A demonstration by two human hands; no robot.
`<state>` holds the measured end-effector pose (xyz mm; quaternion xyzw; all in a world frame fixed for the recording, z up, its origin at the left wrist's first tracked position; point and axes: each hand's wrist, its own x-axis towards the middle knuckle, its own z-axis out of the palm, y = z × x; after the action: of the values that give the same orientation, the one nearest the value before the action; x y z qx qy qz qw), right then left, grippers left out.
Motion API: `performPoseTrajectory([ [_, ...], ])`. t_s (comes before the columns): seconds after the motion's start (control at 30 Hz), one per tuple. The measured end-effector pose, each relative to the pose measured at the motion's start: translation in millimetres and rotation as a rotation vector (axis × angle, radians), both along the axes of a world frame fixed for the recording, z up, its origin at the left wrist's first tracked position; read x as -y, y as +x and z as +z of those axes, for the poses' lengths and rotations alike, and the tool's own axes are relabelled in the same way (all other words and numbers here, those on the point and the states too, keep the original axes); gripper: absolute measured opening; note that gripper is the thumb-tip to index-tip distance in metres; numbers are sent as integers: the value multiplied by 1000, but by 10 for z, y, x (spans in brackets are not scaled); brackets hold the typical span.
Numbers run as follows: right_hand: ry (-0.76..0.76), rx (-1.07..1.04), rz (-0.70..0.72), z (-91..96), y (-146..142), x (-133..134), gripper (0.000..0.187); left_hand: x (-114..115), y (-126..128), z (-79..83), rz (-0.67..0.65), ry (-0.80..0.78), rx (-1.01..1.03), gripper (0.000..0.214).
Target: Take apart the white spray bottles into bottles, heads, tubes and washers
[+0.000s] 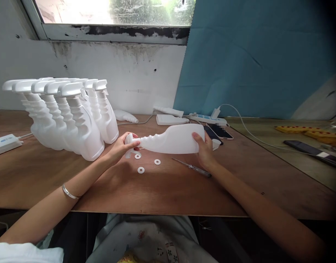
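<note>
A white spray bottle (176, 140) lies sideways in the air above the brown table, its base to the right and its neck to the left. My right hand (205, 149) is wrapped round the base end. At the neck, my left hand (126, 144) is closed on the white trigger sprayer head (128, 138), whose trigger points down. Whether the head is fully seated on the neck is hidden by the fingers. Below the bottle lie white ring washers (141, 170), and a clear-handled screwdriver (194, 168) rests near my right wrist.
Several assembled white spray bottles (88, 137) stand grouped at the left. Loose bottles (170, 119) lie along the wall beside a power strip (206, 118). Phones (219, 130) and a white cable are at the right. Another power strip (6, 143) lies far left.
</note>
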<state>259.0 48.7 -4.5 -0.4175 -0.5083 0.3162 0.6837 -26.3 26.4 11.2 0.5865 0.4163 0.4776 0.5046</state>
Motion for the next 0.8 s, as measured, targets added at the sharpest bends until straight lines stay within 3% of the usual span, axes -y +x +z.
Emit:
performPoseTrajectory([
  [0.07,1,2,2,-1,-2,-1,28,3,0,4,9,-1,33,45],
  [0.23,3,15,6,-29,-19,0,30,-5,19,16,-7,-123,69,36],
  [0.43,39,28,0,-22,-4,-10,31,16,12,27,36,15,80,37],
  [0.67,30,25,-18,-8,-25,36,29,-12,21,10,-61,-251,162,33],
  [0.8,-3,0,-18,-3,-37,22,33,-18,-1,5,-51,-195,147,33],
])
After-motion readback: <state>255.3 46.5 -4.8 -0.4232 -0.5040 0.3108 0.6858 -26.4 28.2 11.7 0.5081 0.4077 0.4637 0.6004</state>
